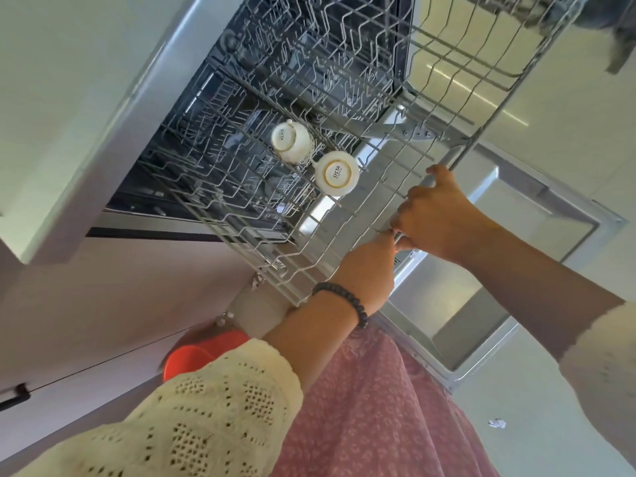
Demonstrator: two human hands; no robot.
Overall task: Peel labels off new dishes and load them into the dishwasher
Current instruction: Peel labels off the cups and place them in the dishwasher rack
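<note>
**Hands on the front rail of the pulled-out rack**

Grey wire upper dishwasher rack [275, 187] stands drawn out of the dark dishwasher tub [309, 63], its front edge reaching over the lowered stainless dishwasher door [516, 270]. Most of the rack's wire floor is bare: the whole stretch from the cups to the front rail lies open, as does the left side of the rack. A second grey wire rack [481, 46] juts out at the upper right, beside the first one.

Two white ceramic cups with "SISTA" printed on their bases sit mouth-down near the middle of the drawn-out rack. One cup [290, 139] lies further in; the other cup [337, 173] sits just beside it, nearer the front.

The right hand [437, 218] grips the front rail, fingers [413, 197] curled over the wire. The left hand [371, 266], with a dark bead bracelet [344, 299] at the wrist, reaches up to the same rail right next to it; its fingers are hidden behind the back of the hand, so whether they clamp the wire cannot be told.

An orange round plastic container [196, 356] shows below the rack's left corner, partly behind a cream crochet sleeve [206, 407].
</note>
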